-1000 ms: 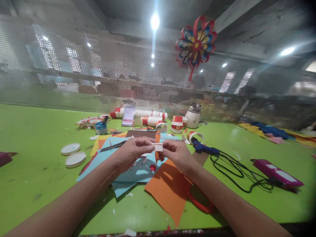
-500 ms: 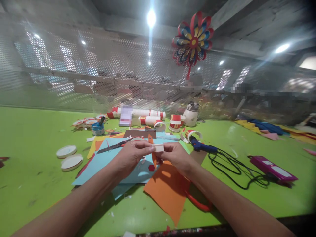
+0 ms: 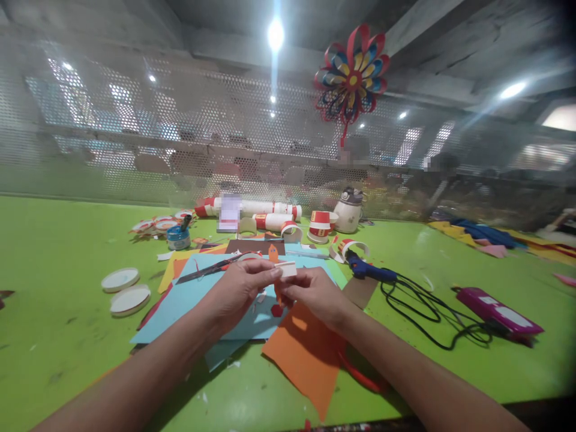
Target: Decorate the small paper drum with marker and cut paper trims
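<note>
Above the blue paper sheet [image 3: 180,306], my left hand [image 3: 238,288] pinches a small white card piece [image 3: 288,270] between thumb and fingers. My right hand [image 3: 317,297] is closed beside it, its fingertips on a narrow orange paper cutout [image 3: 273,254] that stands upright behind and below the white piece. Part of the cutout is hidden by my fingers. A red paper hexagon [image 3: 276,310] lies under my hands. An orange paper sheet [image 3: 299,360] is below my right wrist. Scissors [image 3: 207,271] with dark blades lie beyond my left hand.
A blue glue gun [image 3: 371,271] with a looping black cord lies at right, near a magenta box [image 3: 497,312]. White lids [image 3: 130,300] sit at left. Stacked paper cups [image 3: 320,227], a blue jar [image 3: 179,237] and a white jug [image 3: 348,211] stand behind. A red curved handle [image 3: 360,373] pokes out near my right forearm.
My right fingers have shifted slightly down and left, from beside the white card piece to lower on the orange cutout. The white piece is now tilted a little. My left hand keeps its pinch.
</note>
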A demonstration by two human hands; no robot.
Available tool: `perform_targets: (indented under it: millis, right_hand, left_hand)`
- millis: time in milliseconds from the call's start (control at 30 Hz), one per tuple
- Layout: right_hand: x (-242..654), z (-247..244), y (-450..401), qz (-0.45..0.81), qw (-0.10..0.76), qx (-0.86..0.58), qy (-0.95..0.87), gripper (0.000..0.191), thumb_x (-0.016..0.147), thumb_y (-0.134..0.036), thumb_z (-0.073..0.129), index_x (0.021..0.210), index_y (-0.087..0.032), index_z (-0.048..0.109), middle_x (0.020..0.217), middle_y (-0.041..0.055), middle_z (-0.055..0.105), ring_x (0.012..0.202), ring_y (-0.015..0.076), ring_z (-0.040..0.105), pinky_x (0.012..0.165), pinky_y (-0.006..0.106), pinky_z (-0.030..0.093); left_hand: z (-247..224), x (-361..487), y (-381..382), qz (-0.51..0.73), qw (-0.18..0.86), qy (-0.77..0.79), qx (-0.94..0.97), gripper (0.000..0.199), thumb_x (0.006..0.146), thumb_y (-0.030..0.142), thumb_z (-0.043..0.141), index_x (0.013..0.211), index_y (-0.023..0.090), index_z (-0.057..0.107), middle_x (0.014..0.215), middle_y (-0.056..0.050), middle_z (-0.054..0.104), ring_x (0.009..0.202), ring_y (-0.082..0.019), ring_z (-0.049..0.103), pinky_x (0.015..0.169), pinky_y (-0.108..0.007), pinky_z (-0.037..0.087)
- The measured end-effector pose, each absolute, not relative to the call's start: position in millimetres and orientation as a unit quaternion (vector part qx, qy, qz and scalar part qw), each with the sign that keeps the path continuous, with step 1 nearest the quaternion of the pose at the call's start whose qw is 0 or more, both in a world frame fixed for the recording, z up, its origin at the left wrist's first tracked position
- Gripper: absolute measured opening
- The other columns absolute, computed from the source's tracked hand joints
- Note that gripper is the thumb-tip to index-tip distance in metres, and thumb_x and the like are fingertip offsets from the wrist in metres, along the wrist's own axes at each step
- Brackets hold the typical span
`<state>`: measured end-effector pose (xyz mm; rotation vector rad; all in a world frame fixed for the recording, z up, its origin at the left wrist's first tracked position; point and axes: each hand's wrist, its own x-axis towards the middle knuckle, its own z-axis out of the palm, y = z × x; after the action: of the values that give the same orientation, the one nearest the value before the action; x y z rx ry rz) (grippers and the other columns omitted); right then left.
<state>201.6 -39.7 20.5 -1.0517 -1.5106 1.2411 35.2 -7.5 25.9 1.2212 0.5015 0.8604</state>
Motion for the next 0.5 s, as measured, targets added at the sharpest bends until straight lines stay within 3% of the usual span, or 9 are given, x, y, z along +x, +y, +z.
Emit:
perform_targets:
  millis: [200, 500]
  right_hand:
    - [201.6, 21.3, -39.3, 0.489, 0.462, -0.430, -0.602, 0.022, 0.072, -0.037, 0.072, 0.065, -0.017, 0.066, 0.057, -0.0010, 0.062, 0.053, 0.0121, 0.056, 0.060, 0.029, 0.046]
    - [208.7, 25.3, -37.6, 0.473, 0.486, -0.440, -0.589, 0.010, 0.069, -0.023, 0.070, 0.076, -0.016, 0.071, 0.065, 0.0004, 0.068, 0.060, 0.0132, 0.060, 0.062, 0.028, 0.047]
  left_hand:
    - [25.0, 35.6, -7.1, 0.382, 0.708, 0.223, 0.550, 0.020, 0.075, 0.032, 0.076, 0.081, 0.013, 0.075, 0.070, -0.006, 0.070, 0.067, -0.019, 0.063, 0.069, -0.032, 0.048]
    - [22.2, 33.3, 0.1, 0.412, 0.698, 0.287, 0.510, 0.023, 0.064, 0.033, 0.084, 0.069, 0.014, 0.072, 0.067, -0.003, 0.066, 0.064, -0.013, 0.055, 0.059, -0.025, 0.041]
